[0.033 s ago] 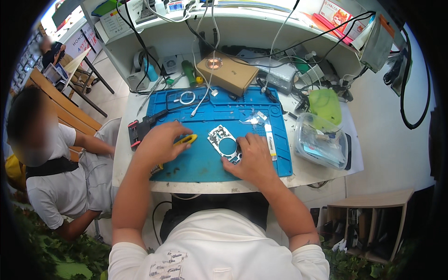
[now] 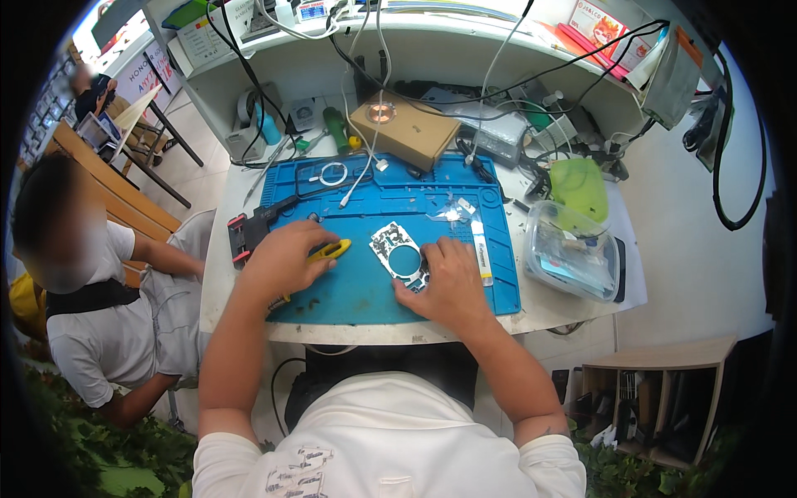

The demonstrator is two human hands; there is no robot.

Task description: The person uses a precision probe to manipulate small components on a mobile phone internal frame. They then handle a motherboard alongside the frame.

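Observation:
My right hand (image 2: 451, 280) grips the lower right edge of a thin, flat white-and-black plate (image 2: 387, 241) by thumb and fingers. The plate looks like an inner phone part, and the blue mat shows through its large round hole. My left hand (image 2: 282, 259) is to the left of the plate, with curled fingers around a yellow-handled tool (image 2: 335, 249). Much of that tool is hidden under the hand, so its kind cannot be told. Both hands are over the blue work mat (image 2: 349, 295).
Beside my left hand lies a black-and-red holder (image 2: 241, 236). A white-and-yellow tube (image 2: 481, 253) rests on the mat's right side, and a clear plastic box (image 2: 573, 278) stands beyond it. Behind are a brown cardboard box (image 2: 407, 137) and hanging cables. A seated person (image 2: 108, 307) is at left.
The fingers of my left hand have drawn back slightly above the yellow-handled tool. My right hand and the plate stay in place.

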